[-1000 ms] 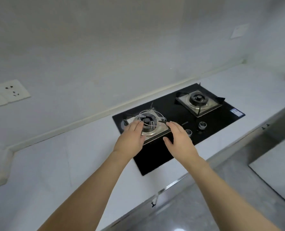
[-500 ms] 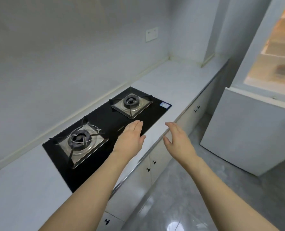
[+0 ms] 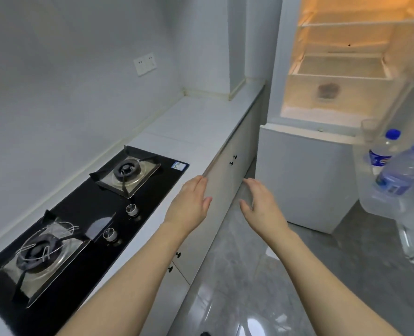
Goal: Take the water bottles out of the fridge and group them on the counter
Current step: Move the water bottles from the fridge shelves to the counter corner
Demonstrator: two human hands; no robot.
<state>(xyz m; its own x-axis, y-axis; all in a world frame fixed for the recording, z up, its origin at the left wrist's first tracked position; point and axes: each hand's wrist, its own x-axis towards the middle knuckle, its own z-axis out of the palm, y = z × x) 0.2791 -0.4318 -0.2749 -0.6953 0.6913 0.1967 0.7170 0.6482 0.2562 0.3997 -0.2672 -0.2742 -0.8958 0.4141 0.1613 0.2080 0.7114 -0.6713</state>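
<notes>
Stove: we see a black stove top set into the counter on the far left; its near corner is cut off by the picture edge; thin bent wires lie on the near burner and we cannot tell what they are.
Counter: white and bare past the stove; it runs back to the corner of the wall.
Left hand: open, fingers straight and close together, holding nothing; it hangs over the front edge of the counter.
Right hand: open too, fingers a little curled, holding nothing; it is over the floor, near the left hand but not touching it.
Fridge: the top part stands open and glows orange inside; we see bare shelves and a dark blurry spot we cannot make out; the top is cut off.
Water bottles: two clear bottles with blue caps at the far right, in what looks like the fridge door; one leans against the other; the shelf around them is blurry and partly cut off; a clear cup sits just behind them.
</notes>
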